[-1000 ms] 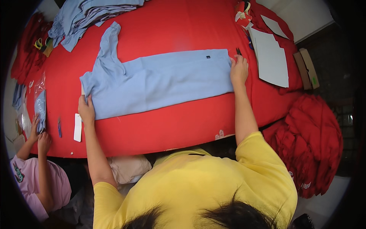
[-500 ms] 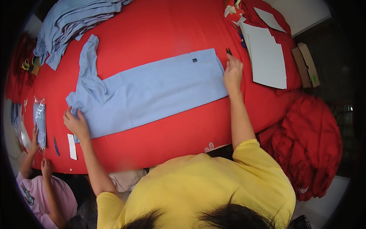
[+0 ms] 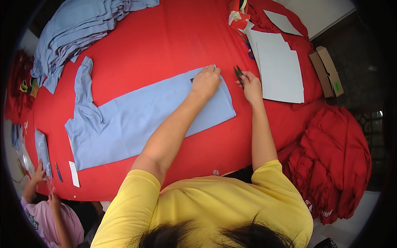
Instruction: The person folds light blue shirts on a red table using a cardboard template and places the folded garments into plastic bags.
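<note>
**Snips poised at the collar end of the blue shirt**

I am watching from above as the folded light-blue shirt (image 3: 140,118) is lying flat across the red table (image 3: 165,37), running from about eight o'clock up toward one o'clock. It is smoothed into a long band, one sleeve trailing off toward ten o'clock. My left hand (image 3: 205,81) is pressing down on the upper end of the shirt, right beside a small dark tag (image 3: 192,79) (too small for me to tell more). Its fingers are spread moderately and lying flat on the cloth, gripping nothing.

My right hand (image 3: 251,86) is hovering just off the shirt's edge at about two o'clock, fingers curled narrowly around a pair of small dark thread snips (image 3: 238,72), blades pointing up and away. I cannot tell whether the blades are parted.

Judging by the layout, the work is somewhere in the middle: a stack of blue shirts (image 3: 78,29) is sitting at eleven o'clock and a heap of red garments (image 3: 335,165) is hanging at four o'clock. On this shirt, the laying-out looks done; any trimming near the tag seems not yet begun, since the blades are clear of the fabric.

Both forearms are reaching forward from the yellow sleeves, the left one crossing diagonally over the shirt, the right one straighter. Grey card sheets (image 3: 279,68) are lying just beyond the right hand. Another person's hands (image 3: 39,175) are working at eight o'clock.
</note>
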Demonstrator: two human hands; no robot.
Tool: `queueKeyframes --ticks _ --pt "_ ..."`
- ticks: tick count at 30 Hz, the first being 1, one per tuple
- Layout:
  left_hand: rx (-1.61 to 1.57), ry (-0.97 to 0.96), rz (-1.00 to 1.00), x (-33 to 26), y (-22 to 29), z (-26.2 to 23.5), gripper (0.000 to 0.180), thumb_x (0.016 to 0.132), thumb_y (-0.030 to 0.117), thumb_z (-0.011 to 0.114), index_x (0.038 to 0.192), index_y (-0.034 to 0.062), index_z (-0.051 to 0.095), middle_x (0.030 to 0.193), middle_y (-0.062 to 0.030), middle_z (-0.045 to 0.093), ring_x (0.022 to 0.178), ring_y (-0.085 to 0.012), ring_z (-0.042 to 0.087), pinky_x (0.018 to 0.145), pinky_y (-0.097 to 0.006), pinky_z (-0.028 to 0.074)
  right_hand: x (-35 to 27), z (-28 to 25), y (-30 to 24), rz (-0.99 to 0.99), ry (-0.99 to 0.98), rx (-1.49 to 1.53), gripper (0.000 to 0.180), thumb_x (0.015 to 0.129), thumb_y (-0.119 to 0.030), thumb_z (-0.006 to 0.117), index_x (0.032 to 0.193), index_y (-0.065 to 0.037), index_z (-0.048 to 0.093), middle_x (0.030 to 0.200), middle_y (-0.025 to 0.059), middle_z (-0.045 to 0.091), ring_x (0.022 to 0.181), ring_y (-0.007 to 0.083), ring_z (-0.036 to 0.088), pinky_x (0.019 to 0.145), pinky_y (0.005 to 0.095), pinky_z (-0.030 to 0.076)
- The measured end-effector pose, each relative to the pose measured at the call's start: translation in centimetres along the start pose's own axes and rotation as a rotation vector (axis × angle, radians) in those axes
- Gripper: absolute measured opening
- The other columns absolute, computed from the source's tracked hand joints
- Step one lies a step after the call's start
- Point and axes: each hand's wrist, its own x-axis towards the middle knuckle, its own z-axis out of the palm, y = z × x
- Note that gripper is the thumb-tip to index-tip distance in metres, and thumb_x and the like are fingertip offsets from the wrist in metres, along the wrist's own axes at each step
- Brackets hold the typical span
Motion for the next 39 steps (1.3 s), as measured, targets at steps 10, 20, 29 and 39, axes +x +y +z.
queueKeyframes --ticks 10,20,29,39 --pt "-0.673 -0.112 -0.417 0.5 -2.6 -2.0 0.023 0.096 0.021 0.054 0.093 -0.0014 0.057 0.08 -0.0117 0.068 0.072 -0.0195 0.069 0.067 -0.031 0.054 -2.2 3.4 -3.1 -0.047 -0.177 0.123 0.026 0.086 -0.012 0.065 0.107 0.003 0.062 0.093 0.0135 0.067 0.083 0.0205 0.064 0.075 0.032 0.049" --pt "-0.672 -0.08 -0.443 0.9 -2.3 -1.8 0.027 0.099 0.025 0.048 0.091 -0.0002 0.051 0.072 -0.0122 0.066 0.067 -0.0209 0.068 0.065 -0.034 0.051 -0.8 3.6 -3.4 -0.114 -0.246 0.023 0.025 0.083 -0.013 0.068 0.105 0.0 0.067 0.096 0.0137 0.067 0.086 0.025 0.064 0.076 0.0341 0.048" --pt "-0.823 -0.002 -0.509 0.3 -2.1 -2.4 0.027 0.1 0.026 0.046 0.093 0.0008 0.051 0.09 -0.0131 0.066 0.072 -0.0193 0.067 0.067 -0.032 0.053 0.7 3.4 -2.8 -0.182 -0.015 -0.075 0.027 0.085 -0.016 0.067 0.107 -0.001 0.066 0.106 0.0163 0.063 0.096 0.0294 0.062 0.082 0.0379 0.048" --pt "-0.54 -0.451 -0.626 -25.7 -4.8 -23.7 0.023 0.098 0.019 0.05 0.081 0.0024 0.051 0.069 -0.0084 0.054 0.064 -0.0206 0.05 0.064 -0.035 0.043 6.2 3.5 0.2 -0.347 0.373 -0.789 0.041 0.082 -0.032 0.069 0.117 -0.011 0.062 0.116 0.0138 0.059 0.109 0.0362 0.053 0.087 0.0533 0.044"
